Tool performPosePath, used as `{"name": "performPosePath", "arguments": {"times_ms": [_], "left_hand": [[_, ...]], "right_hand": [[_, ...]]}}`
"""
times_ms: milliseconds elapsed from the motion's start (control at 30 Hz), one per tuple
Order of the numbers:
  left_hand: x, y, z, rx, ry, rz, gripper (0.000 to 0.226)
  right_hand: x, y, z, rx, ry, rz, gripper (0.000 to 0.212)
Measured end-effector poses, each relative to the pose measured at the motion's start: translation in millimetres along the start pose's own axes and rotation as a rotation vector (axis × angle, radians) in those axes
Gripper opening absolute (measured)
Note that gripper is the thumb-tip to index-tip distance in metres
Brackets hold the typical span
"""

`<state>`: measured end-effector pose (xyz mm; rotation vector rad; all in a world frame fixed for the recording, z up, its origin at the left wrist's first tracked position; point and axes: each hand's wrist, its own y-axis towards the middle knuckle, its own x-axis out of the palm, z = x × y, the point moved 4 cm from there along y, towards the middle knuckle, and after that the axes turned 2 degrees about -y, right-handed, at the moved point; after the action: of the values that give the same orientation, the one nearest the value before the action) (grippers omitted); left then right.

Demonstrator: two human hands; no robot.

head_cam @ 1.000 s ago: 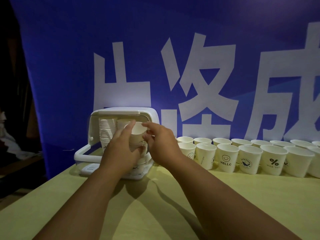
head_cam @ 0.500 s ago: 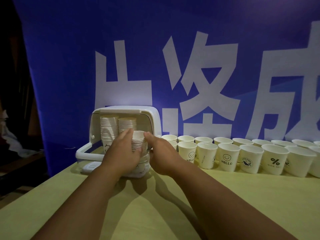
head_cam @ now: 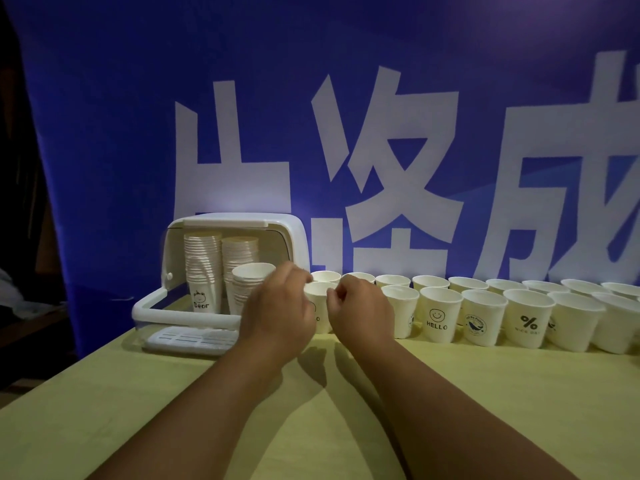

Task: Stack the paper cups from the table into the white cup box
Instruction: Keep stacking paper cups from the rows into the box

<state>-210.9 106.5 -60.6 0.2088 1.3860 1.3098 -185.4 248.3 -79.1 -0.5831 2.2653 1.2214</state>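
Left hand (head_cam: 277,313) and right hand (head_cam: 360,310) were moved from the box (head_cam: 298,237) to the cup (head_cam: 323,308) right of it, probably next up; fingers (head_cam: 337,294) curled at the rim, grip can't be told.

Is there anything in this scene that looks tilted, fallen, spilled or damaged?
Nothing stands out. The three cup stacks in the white cup box stand upright, and the paper cups on the table stand upright in two tidy rows. No spill or damage shows.
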Motion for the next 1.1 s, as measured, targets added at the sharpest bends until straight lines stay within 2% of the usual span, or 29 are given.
{"name": "performPosePath", "arguments": {"times_ms": [100,200,267,367,567,733,767,833,933,1100], "left_hand": [[30,-6,7,-0.142,-0.010,-0.215,0.056],[53,-10,6,-0.087,0.202,-0.407,0.083],[66,-16,2,-0.037,0.194,-0.503,0.092],[74,-23,-7,-0.095,0.091,-0.579,0.101],[64,-16,-6,-0.164,0.118,-0.434,0.092],[63,-6,0,-0.210,0.200,-0.506,0.072],[60,-3,2,-0.207,0.247,-0.496,0.069],[50,0,5,-0.144,0.225,-0.374,0.055],[29,0,5,-0.117,-0.008,-0.132,0.022],[-1,10,-6,0.015,-0.128,0.243,0.026]], "right_hand": [[2,-2,13,0.029,-0.008,0.031,0.020],[8,-4,23,0.028,-0.040,-0.020,0.037],[11,-5,27,0.026,-0.054,-0.049,0.039],[13,-5,28,0.016,-0.071,-0.062,0.033],[12,-3,27,0.034,-0.064,-0.056,0.020],[6,1,20,0.021,-0.038,-0.002,0.022],[4,2,18,0.020,-0.032,0.012,0.022],[-2,4,13,0.029,-0.014,0.066,0.022],[-16,8,6,0.027,0.048,0.140,0.021],[-37,18,-10,-0.021,0.223,0.217,0.022]]}}
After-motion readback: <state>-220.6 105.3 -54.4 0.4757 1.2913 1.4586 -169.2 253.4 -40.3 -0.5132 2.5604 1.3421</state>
